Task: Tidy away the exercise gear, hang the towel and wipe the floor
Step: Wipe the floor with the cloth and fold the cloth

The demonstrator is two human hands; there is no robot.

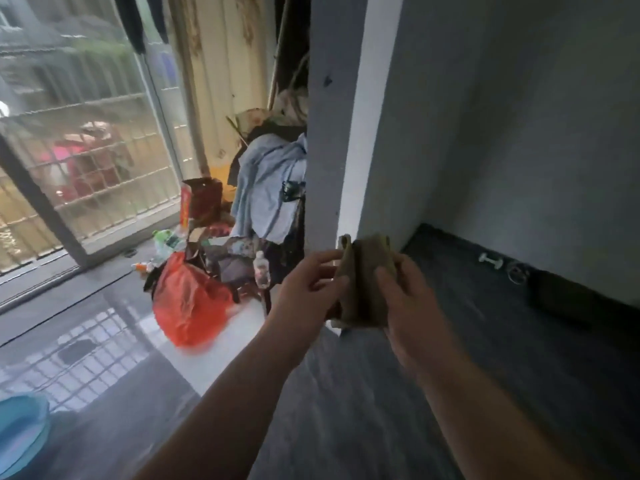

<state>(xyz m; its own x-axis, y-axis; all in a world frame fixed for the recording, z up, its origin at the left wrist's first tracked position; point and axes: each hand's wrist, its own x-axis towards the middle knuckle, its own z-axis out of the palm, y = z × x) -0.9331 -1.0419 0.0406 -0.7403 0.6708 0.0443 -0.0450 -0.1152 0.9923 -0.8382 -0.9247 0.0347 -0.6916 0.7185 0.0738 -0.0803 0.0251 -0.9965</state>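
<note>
A folded olive-green towel [360,282] hangs in front of me at chest height, held between both hands. My left hand [304,289] pinches its left edge with thumb and fingers. My right hand [408,303] grips its right side, fingers wrapped over the cloth. The towel's lower edge droops below my palms. A small light dumbbell [491,260] lies on the dark grey floor [450,375] by the far wall. A round dark object [516,272], too blurred to identify, sits next to it.
A grey wall corner [332,133] stands straight ahead. To its left is a pile: an orange plastic bag [188,306], bottles, boxes and a blue shirt [268,192]. A barred window [79,150] fills the left side. A blue basin [20,431] sits at the bottom left.
</note>
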